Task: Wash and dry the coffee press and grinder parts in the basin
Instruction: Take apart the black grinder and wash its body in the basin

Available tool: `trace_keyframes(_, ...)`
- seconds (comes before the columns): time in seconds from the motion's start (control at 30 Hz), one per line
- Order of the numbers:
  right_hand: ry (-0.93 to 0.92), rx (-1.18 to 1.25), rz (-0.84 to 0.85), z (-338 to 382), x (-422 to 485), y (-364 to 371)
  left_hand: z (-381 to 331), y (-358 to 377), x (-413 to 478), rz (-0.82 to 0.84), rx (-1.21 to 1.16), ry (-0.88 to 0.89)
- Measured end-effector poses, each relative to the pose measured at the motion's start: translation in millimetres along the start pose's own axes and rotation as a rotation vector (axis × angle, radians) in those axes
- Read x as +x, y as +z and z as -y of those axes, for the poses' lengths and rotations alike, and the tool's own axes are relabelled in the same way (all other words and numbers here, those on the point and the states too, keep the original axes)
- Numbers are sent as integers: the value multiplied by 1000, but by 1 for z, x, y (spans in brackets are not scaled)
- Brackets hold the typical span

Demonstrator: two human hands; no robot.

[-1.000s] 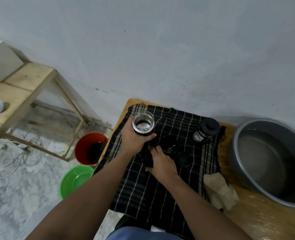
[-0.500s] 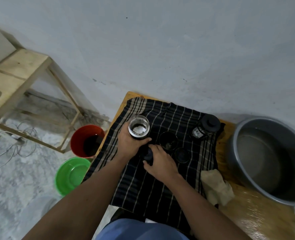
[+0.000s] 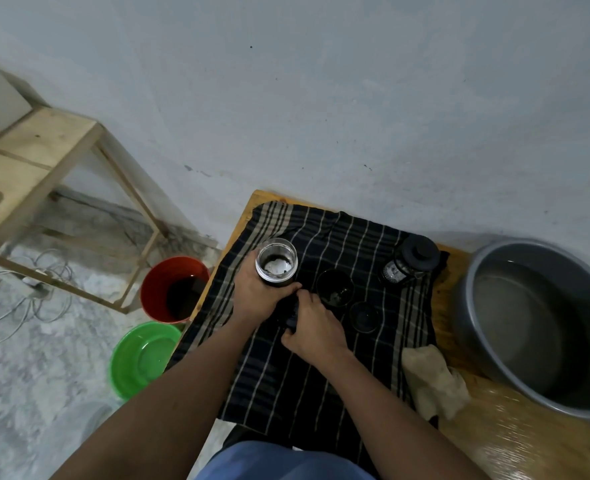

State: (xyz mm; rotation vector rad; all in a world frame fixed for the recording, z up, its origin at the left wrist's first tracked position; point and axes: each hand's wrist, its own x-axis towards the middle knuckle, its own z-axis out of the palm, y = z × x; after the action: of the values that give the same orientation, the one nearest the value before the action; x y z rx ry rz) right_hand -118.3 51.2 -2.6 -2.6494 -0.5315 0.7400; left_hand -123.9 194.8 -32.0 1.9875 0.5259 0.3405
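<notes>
My left hand (image 3: 257, 294) grips a clear glass jar (image 3: 277, 262) with dark residue inside, held upright over the dark striped cloth (image 3: 321, 368). My right hand (image 3: 316, 325) curls round a small black part (image 3: 290, 315) just below the jar; most of that part is hidden. On the cloth to the right stand a black cup-shaped part (image 3: 335, 289), a smaller black ring part (image 3: 364, 317) and the coffee press (image 3: 411, 263) with its black lid. The grey metal basin (image 3: 542, 323) holding water sits at the far right.
A beige rag (image 3: 433, 379) lies between the cloth and the basin on the wooden table (image 3: 515, 441). On the floor to the left are a red bucket (image 3: 174, 289) with dark liquid, a green bowl (image 3: 143, 358), cables and a wooden stand (image 3: 44, 150).
The view has shifted slightly. Both hands stay together at the jar, with my right hand working at the black part below it.
</notes>
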Motion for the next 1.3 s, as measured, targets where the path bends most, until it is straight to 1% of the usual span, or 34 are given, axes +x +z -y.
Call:
trace_keyframes(0.13, 5, 15, -18, 0, 2, 1, -2, 0, 0, 6, -2, 1)
trace_keyframes(0.37, 38, 119, -41, -2, 5, 4, -6, -1, -1, 4, -17, -19)
trace_keyframes(0.6, -25, 90, -103, -3, -4, -3, -5, -1, -1, 19, -11, -33)
trace_keyframes(0.73, -107, 87, -173, -16, -18, -11, -9, -3, -2, 15, -20, -52)
trace_keyframes(0.87, -152, 117, -325, -46, -38, -12, -11, -3, -3, 12, -30, -46)
trace_keyframes(1.0, -39, 216, -381, -78, -54, -6, -10, -2, -2, 15, -23, -42)
trace_keyframes(1.13, 77, 287, -315, -94, -60, 3, -12, -1, -2, 23, -30, -50)
trace_keyframes(1.3, 156, 287, -243, -98, -57, 12, -14, 0, -3, 11, -36, -65)
